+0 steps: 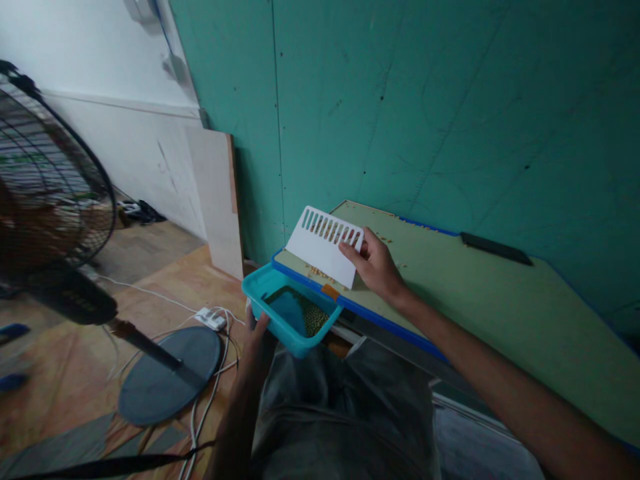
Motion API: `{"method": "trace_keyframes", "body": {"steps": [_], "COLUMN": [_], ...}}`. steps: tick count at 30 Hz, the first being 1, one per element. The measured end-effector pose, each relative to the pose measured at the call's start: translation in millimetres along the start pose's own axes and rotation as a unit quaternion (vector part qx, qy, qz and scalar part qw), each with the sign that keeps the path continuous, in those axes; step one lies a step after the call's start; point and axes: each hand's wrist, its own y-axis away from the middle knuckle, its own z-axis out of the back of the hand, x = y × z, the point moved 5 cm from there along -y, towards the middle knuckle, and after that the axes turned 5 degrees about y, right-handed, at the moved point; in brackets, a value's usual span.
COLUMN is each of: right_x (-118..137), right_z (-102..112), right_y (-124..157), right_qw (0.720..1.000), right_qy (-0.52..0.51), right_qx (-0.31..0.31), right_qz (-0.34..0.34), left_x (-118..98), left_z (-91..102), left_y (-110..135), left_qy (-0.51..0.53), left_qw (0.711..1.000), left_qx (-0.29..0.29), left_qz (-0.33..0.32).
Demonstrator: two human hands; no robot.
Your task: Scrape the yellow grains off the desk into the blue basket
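My right hand (375, 263) grips the right end of a white slotted plastic plate (320, 248). The plate stands tilted with its lower edge near the front rim of the light green table (480, 287). Small yellowish grains (320, 272) lie along the plate's lower edge, and a few more are scattered behind it. My left hand (256, 333) is closed on the left side of a turquoise plastic basin (295, 333), held just under the table's front edge. Inside the basin, green beans (314, 317) are gathered toward the right side.
A standing fan (55, 187) with a round base (170, 373) is at the left. White cords and a power strip (210, 319) lie on the floor. A pale board (215, 200) leans on the wall. A dark flat bar (495, 248) rests along the table's back edge.
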Motion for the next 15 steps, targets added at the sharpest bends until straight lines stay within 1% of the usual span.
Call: {"method": "trace_keyframes", "body": {"steps": [4, 8, 11, 15], "right_x": [0.7, 0.3, 0.9, 5.2], "right_z": [-1.8, -3.0, -3.6, -4.9], "right_y": [1.8, 3.4, 4.2, 5.7], "right_qw": [1.0, 1.0, 1.0, 1.0], "right_qy": [0.001, 0.001, -0.004, -0.01], "right_qx": [0.003, 0.009, 0.015, 0.02], "right_qz": [0.004, -0.001, -0.003, 0.0], "left_x": [1.0, 5.7, 8.5, 12.9], "left_z": [2.6, 5.6, 3.0, 0.9], "left_y": [0.4, 0.3, 2.7, 4.8], "left_qy": [-0.012, -0.027, -0.011, -0.006], "left_qw": [1.0, 0.998, 0.997, 0.997], "left_qx": [0.009, 0.032, 0.048, 0.05], "left_qz": [0.008, 0.04, 0.054, 0.051]}}
